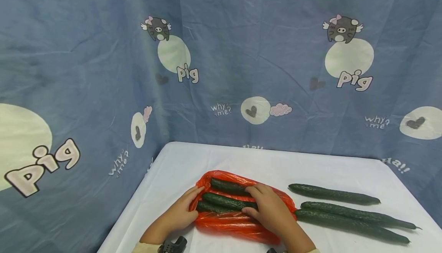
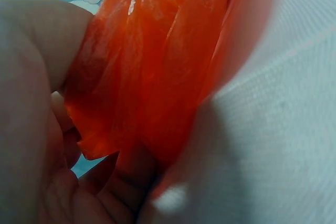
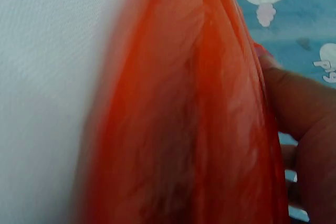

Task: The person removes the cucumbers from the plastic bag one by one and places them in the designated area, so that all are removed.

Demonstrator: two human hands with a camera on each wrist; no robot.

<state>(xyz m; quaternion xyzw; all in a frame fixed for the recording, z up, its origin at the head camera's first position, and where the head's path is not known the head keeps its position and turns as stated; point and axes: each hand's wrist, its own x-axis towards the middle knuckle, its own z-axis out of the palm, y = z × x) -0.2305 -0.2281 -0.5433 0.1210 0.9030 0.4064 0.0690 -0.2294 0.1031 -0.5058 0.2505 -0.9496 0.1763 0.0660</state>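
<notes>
A crinkled red plastic bag [image 1: 238, 222] lies on the white table with its mouth open upward. Several dark green cucumbers [image 1: 224, 200] lie side by side in it. At the bag's left end, my left hand [image 1: 181, 209] holds the rim between thumb and fingers; the left wrist view shows the red film [image 2: 152, 72] running between them. My right hand [image 1: 271, 209] reaches over the right part of the bag, its fingertips by the cucumbers' right ends. In the right wrist view its thumb [image 3: 299, 100] hooks over the bag's edge, the other fingers mostly hidden.
To the right of the bag, 3 long cucumbers lie on the white table [image 1: 345, 168]: one farther back [image 1: 335, 194], and a nearer pair lying together [image 1: 352, 226]. Blue cloth [image 1: 221, 53] with pig prints hangs behind and at the left.
</notes>
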